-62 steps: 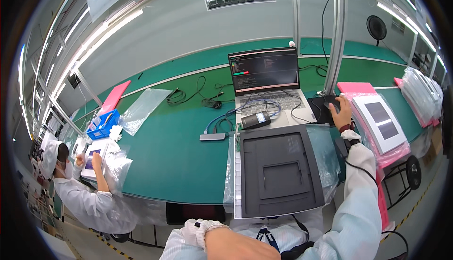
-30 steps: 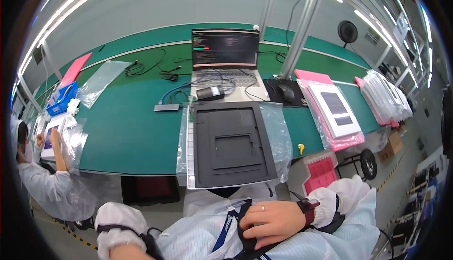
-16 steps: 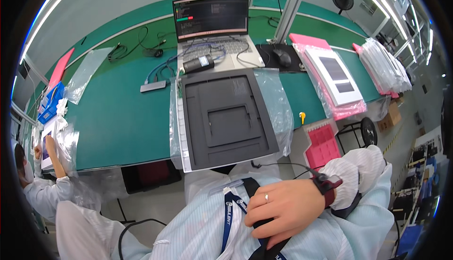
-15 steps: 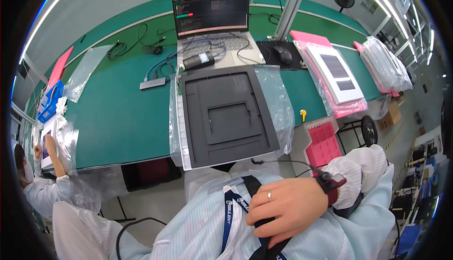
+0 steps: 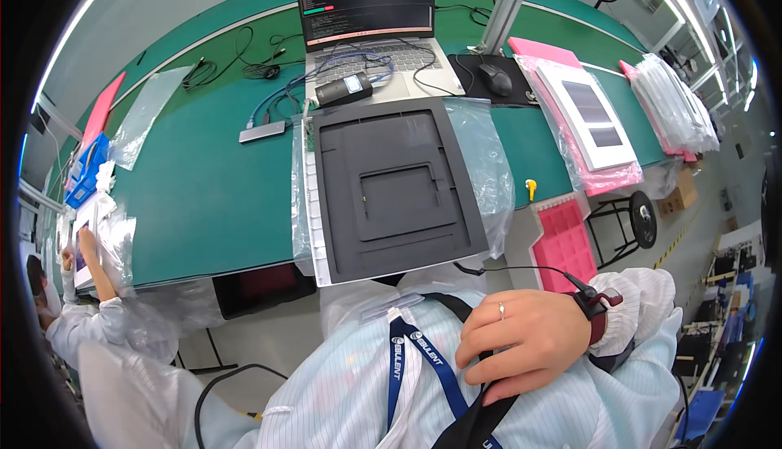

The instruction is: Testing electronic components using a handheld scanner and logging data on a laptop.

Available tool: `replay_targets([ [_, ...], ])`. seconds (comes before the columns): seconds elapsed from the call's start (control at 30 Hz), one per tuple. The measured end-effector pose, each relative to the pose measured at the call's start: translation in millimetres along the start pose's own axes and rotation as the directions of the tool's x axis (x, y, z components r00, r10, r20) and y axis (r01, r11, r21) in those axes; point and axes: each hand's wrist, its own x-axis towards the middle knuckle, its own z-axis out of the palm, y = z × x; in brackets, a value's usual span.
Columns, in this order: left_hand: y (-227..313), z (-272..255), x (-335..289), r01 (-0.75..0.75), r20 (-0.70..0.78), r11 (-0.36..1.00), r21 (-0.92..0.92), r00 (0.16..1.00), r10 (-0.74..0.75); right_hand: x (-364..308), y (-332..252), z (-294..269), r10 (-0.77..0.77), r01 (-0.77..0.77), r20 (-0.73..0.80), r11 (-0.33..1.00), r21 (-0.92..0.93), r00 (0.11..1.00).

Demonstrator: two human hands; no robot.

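Note:
My right hand [image 5: 525,339], with a ring on one finger and a dark red wrist band with a wire, lies against my chest. Its fingers curl around a black strap [image 5: 486,414], beside the blue lanyard [image 5: 440,367]. My left hand is out of sight. In front of me, a flat black panel [image 5: 399,192] with a rectangular recess sits in a white frame [image 5: 318,237] and reaches over the table's near edge. Clear plastic film [image 5: 485,156] lies under it. A laptop [image 5: 366,9] stands open behind, with a black cylindrical device [image 5: 344,89] and blue cables on its keyboard.
A grey hub [image 5: 262,132] lies left of the panel. At right are a mouse [image 5: 495,80], a white panel [image 5: 588,115] on pink foam, stacked wrapped sheets [image 5: 672,107], a yellow plug [image 5: 531,189] and a pink tray [image 5: 564,241]. Another person works at far left [image 5: 90,257].
My right hand has shifted to the right and slightly up across my chest, with the black strap still in its fingers. The view has shifted slightly; the panel and laptop stay in place.

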Motion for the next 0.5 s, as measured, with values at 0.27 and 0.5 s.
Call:
replay_targets([
  [0.27, 0.4, 4.1, 5.3, 0.024, -0.011, 1.000, 0.007, 1.000, -0.024, -15.8, -0.7, -17.6, 0.095, -0.098, -0.050, 0.994, -0.048, 0.994],
  [0.5, -0.6, -1.6, 7.3, 0.029, -0.015, 0.999, 0.022, 0.999, -0.029, -26.3, 4.2, -20.0, 0.122, -0.127, -0.159, 0.992, -0.022, 0.980],
])
